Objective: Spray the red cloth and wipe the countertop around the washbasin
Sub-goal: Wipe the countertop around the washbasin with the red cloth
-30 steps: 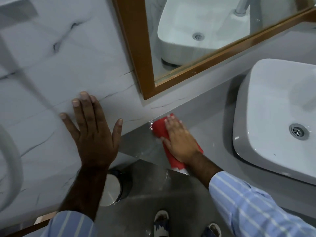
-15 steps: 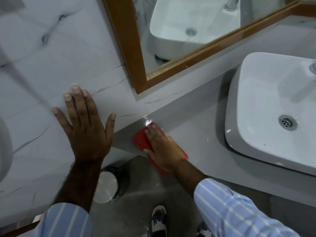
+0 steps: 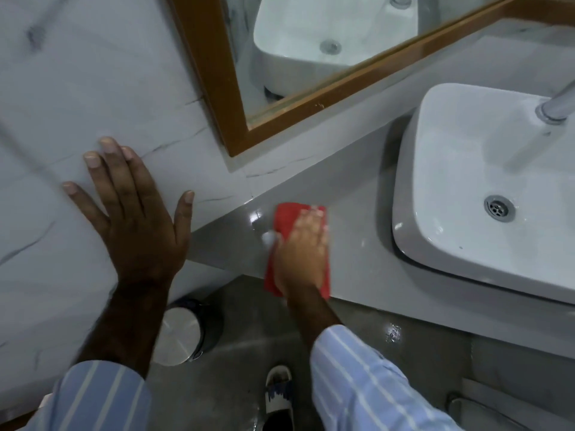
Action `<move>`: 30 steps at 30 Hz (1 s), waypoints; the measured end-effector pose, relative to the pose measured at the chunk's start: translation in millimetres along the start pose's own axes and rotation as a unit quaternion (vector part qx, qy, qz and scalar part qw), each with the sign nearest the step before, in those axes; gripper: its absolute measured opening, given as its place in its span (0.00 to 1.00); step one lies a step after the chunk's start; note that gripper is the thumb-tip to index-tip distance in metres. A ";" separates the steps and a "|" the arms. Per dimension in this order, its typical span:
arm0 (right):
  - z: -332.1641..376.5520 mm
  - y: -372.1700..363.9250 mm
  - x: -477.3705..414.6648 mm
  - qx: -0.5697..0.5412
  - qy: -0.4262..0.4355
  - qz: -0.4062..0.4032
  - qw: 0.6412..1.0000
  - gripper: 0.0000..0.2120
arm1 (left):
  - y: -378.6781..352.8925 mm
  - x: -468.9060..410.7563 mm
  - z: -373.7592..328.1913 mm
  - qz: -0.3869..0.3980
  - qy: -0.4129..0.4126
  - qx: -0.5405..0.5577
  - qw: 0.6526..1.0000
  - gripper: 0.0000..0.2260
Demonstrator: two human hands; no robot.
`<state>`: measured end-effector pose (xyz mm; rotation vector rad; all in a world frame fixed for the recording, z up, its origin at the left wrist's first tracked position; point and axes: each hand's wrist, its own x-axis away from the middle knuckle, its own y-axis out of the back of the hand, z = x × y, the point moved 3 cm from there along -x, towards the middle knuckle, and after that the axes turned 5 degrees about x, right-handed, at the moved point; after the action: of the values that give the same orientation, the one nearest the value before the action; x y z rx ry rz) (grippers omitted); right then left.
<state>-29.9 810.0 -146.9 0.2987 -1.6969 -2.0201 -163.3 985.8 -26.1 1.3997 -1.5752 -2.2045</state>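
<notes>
At the bottom of the frame a shoe (image 3: 279, 390) stands on the floor, a round metal bin (image 3: 180, 335) to its left. Above it, the right hand (image 3: 303, 255) lies flat, fingers together, pressing the red cloth (image 3: 284, 220) onto the grey surface (image 3: 357, 241) at frame centre, left of the washbasin (image 3: 485, 188). The left hand (image 3: 133, 213) is spread flat on the marble wall (image 3: 77, 88), beside the wood-framed mirror (image 3: 236, 126) at upper centre

Veined marble wall (image 3: 77, 88), wood-framed mirror (image 3: 217, 88) — grey glossy floor (image 3: 249, 321), steel-lidded bin (image 3: 177, 337) below.
</notes>
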 end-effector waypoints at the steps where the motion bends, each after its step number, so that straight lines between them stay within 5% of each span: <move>1: 15.7 -5.4 1.8 -0.007 0.071 0.009 0.997 0.36 | -0.7 1.1 0.0 0.000 0.000 0.000 1.000 0.39; 4: 23.4 -14.3 16.6 0.064 0.300 0.045 0.951 0.36 | -4.4 1.1 3.2 0.011 0.006 0.009 1.000 0.39; 6: -13.3 -7.5 20.6 0.058 0.333 0.055 0.940 0.36 | -7.2 2.3 7.7 0.021 0.021 0.010 1.000 0.39; 11: -143.2 19.7 39.1 0.051 0.091 0.007 0.995 0.35 | -9.9 2.3 7.7 0.029 0.031 0.016 0.999 0.39; 14: -128.2 16.2 39.1 0.056 -0.078 -0.022 0.995 0.35 | -6.3 1.4 5.3 0.008 0.020 -0.002 1.000 0.40; 16: -85.8 10.9 26.2 0.033 -0.116 -0.033 0.992 0.36 | -5.0 1.5 4.9 0.002 0.013 -0.018 1.000 0.40; 18: -36.4 4.1 9.8 0.006 -0.056 -0.004 0.998 0.37 | -4.3 1.6 4.4 -0.003 0.007 -0.022 1.000 0.40; 21: 41.1 -9.9 -1.2 -0.023 0.163 0.034 0.986 0.36 | -2.5 1.3 5.1 -0.004 0.002 -0.015 1.000 0.39; 26: 70.8 -19.1 14.7 0.146 0.492 0.065 0.856 0.34 | 1.6 1.5 7.3 0.015 0.004 -0.016 1.000 0.39; 28: 41.9 -15.6 18.1 0.162 0.549 0.074 0.817 0.35 | 2.2 2.2 9.5 0.021 0.004 -0.019 1.000 0.39; 30: 3.0 -8.4 12.4 0.121 0.513 0.086 0.845 0.36 | 2.1 2.7 11.9 0.021 0.001 -0.019 1.000 0.39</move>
<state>-43.8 807.5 -152.7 1.0477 -1.1702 -1.1079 -174.2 991.7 -25.6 1.3451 -1.5395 -2.1967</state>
